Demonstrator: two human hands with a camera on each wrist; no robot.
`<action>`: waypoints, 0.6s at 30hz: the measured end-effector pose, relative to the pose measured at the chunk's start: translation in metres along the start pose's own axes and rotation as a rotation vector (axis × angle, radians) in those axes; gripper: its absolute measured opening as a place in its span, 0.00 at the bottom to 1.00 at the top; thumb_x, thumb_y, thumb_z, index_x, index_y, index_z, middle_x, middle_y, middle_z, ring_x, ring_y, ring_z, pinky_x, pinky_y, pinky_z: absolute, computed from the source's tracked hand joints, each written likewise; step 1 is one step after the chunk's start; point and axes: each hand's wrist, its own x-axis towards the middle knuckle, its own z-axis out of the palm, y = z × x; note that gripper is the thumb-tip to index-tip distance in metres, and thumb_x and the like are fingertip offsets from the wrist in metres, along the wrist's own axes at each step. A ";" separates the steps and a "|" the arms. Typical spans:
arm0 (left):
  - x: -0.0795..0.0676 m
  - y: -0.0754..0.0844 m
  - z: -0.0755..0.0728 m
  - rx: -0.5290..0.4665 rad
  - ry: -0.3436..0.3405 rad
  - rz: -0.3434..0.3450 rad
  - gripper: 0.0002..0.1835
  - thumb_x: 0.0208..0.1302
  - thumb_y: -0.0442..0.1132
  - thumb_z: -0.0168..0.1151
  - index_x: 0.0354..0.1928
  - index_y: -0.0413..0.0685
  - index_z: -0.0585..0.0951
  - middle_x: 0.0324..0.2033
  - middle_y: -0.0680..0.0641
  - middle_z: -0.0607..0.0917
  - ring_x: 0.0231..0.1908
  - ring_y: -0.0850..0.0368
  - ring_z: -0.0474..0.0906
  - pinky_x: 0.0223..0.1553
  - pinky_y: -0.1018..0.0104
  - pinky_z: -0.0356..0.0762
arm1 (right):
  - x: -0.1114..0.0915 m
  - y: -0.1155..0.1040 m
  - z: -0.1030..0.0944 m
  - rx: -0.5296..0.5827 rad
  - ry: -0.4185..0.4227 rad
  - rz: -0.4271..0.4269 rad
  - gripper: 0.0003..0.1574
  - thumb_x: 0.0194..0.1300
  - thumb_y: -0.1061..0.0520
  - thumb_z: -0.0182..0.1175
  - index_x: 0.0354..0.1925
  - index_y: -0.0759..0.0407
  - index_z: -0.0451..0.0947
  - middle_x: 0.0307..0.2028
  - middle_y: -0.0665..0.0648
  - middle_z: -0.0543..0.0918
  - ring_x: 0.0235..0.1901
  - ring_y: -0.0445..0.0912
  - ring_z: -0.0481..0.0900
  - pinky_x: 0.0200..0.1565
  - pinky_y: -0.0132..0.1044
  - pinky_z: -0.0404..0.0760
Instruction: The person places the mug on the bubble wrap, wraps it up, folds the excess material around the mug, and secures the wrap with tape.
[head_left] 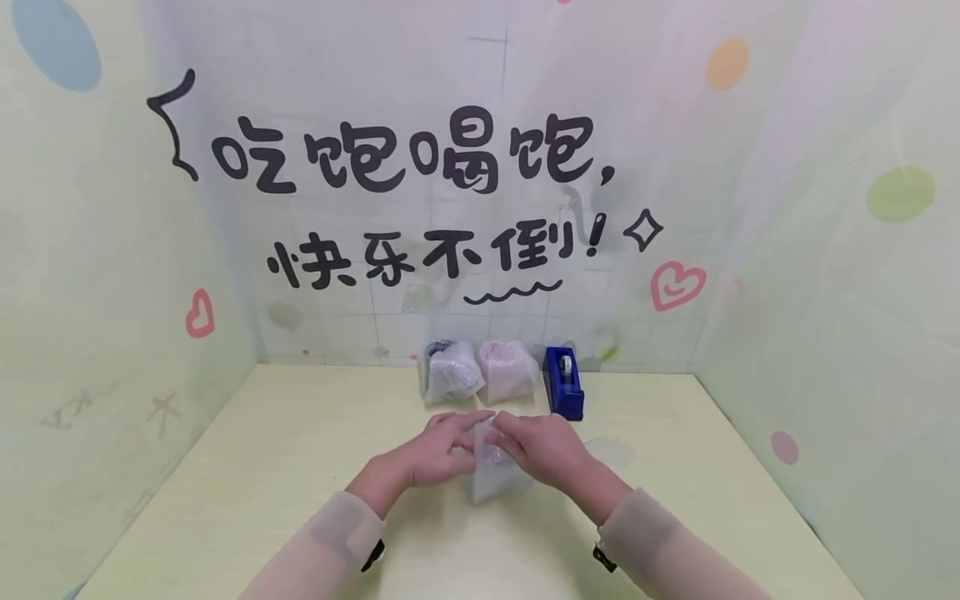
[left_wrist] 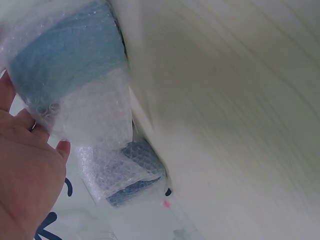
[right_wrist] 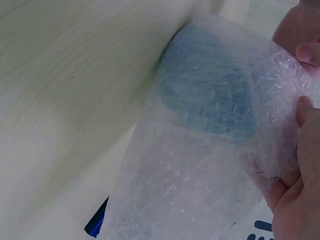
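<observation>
A light-blue object point(left_wrist: 70, 55), rounded like a cup, lies inside a sheet of bubble wrap point(head_left: 491, 483) on the table before me. My left hand point(head_left: 438, 446) holds the far upper left side of this bundle, its fingers partly behind the wrap in the left wrist view. From the right, my right hand point(head_left: 551, 450) pinches the gathered wrap near the top, thumb in front and fingers behind, as the right wrist view shows. A loose flap of the wrap point(right_wrist: 175, 185) hangs past the object. The undersides of both hands' fingertips are partly hidden.
Behind the hands stand a dark bubble-wrapped bundle point(head_left: 453, 372) and a pink bubble-wrapped bundle point(head_left: 508, 371). Right of them is a blue tape dispenser point(head_left: 566, 385) with a roll. Printed curtains point(head_left: 480, 325) enclose the pale table point(head_left: 300, 433) at the back and sides.
</observation>
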 end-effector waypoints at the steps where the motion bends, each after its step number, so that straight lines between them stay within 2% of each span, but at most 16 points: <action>1: 0.000 0.000 0.001 -0.004 0.007 0.011 0.18 0.69 0.43 0.56 0.40 0.43 0.94 0.81 0.38 0.72 0.79 0.32 0.68 0.79 0.25 0.52 | 0.000 0.000 0.000 0.010 -0.007 0.013 0.10 0.78 0.50 0.68 0.40 0.49 0.77 0.17 0.43 0.70 0.17 0.36 0.60 0.23 0.26 0.52; 5: -0.002 -0.004 0.003 -0.064 0.036 0.038 0.21 0.76 0.47 0.57 0.48 0.40 0.93 0.80 0.36 0.73 0.78 0.28 0.67 0.79 0.23 0.50 | 0.003 0.001 0.000 0.021 -0.036 0.051 0.11 0.79 0.49 0.66 0.39 0.50 0.76 0.16 0.42 0.65 0.17 0.36 0.59 0.23 0.27 0.53; 6: 0.005 -0.024 0.012 -0.039 0.050 0.080 0.22 0.78 0.49 0.56 0.52 0.41 0.93 0.81 0.37 0.72 0.79 0.30 0.66 0.80 0.25 0.49 | 0.003 0.001 0.000 0.020 -0.044 0.058 0.12 0.79 0.49 0.66 0.39 0.50 0.76 0.16 0.42 0.64 0.17 0.36 0.58 0.23 0.27 0.53; 7: 0.005 -0.024 0.012 -0.043 0.056 0.084 0.22 0.79 0.49 0.55 0.54 0.42 0.92 0.80 0.37 0.72 0.79 0.30 0.66 0.80 0.25 0.49 | 0.004 0.001 0.000 0.018 -0.050 0.066 0.13 0.79 0.49 0.66 0.38 0.50 0.75 0.16 0.42 0.63 0.17 0.36 0.58 0.23 0.27 0.53; 10: 0.006 -0.024 0.012 -0.090 0.070 0.020 0.24 0.80 0.51 0.56 0.67 0.47 0.85 0.79 0.39 0.74 0.80 0.31 0.62 0.80 0.26 0.52 | 0.005 0.000 0.000 0.020 -0.079 0.103 0.14 0.80 0.47 0.66 0.37 0.50 0.76 0.16 0.42 0.63 0.17 0.36 0.58 0.23 0.28 0.54; 12: 0.006 -0.021 0.012 -0.128 0.081 -0.052 0.25 0.78 0.51 0.59 0.72 0.50 0.77 0.78 0.41 0.76 0.81 0.31 0.60 0.80 0.27 0.54 | 0.006 -0.002 0.000 0.037 -0.093 0.147 0.12 0.80 0.45 0.66 0.42 0.50 0.80 0.16 0.44 0.68 0.16 0.37 0.61 0.22 0.29 0.58; 13: 0.000 0.000 0.004 -0.181 0.085 -0.121 0.26 0.77 0.49 0.61 0.72 0.51 0.73 0.77 0.40 0.77 0.80 0.29 0.59 0.78 0.24 0.55 | 0.006 -0.004 0.000 0.041 -0.094 0.174 0.12 0.80 0.44 0.66 0.46 0.51 0.81 0.16 0.45 0.71 0.17 0.37 0.64 0.22 0.29 0.61; 15: 0.000 0.002 0.003 -0.212 0.099 -0.177 0.28 0.75 0.47 0.64 0.71 0.55 0.67 0.76 0.39 0.78 0.80 0.29 0.57 0.78 0.25 0.56 | 0.005 -0.007 0.000 0.066 -0.052 0.224 0.18 0.78 0.44 0.68 0.53 0.54 0.81 0.24 0.48 0.82 0.21 0.40 0.74 0.25 0.32 0.73; 16: 0.001 0.003 0.003 -0.216 0.099 -0.193 0.29 0.74 0.46 0.65 0.70 0.55 0.65 0.77 0.38 0.77 0.80 0.29 0.56 0.78 0.25 0.56 | 0.003 -0.008 -0.001 0.065 -0.014 0.230 0.22 0.76 0.44 0.70 0.57 0.56 0.80 0.29 0.51 0.86 0.26 0.42 0.79 0.29 0.35 0.80; 18: 0.001 0.005 0.003 -0.211 0.103 -0.203 0.30 0.73 0.44 0.66 0.70 0.55 0.64 0.76 0.36 0.77 0.80 0.28 0.56 0.78 0.26 0.56 | 0.000 -0.011 -0.002 0.038 0.096 0.203 0.28 0.71 0.47 0.75 0.59 0.60 0.78 0.39 0.55 0.88 0.36 0.47 0.84 0.39 0.40 0.87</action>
